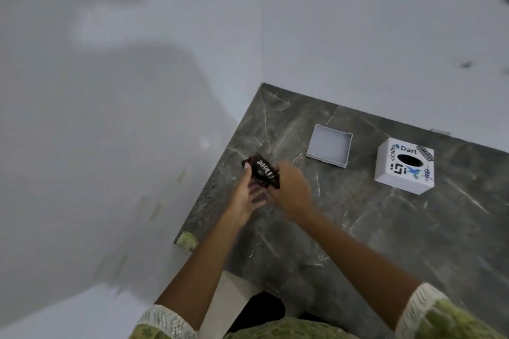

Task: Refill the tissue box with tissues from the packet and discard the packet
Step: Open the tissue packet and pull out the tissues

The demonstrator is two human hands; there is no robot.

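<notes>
A dark tissue packet [261, 170] with white lettering is held over the left part of the marble counter. My left hand [246, 195] cups it from below and the left. My right hand [292, 187] grips its right end from above. The white tissue box [403, 166], covered in stickers and with an oval slot on top, stands at the right. Its white square base tray [329, 145] lies apart from it, open side up, near the back of the counter.
The dark grey marble counter [385, 228] ends at a left edge close to my hands and meets white walls at the back. A pale floor lies beyond the left edge.
</notes>
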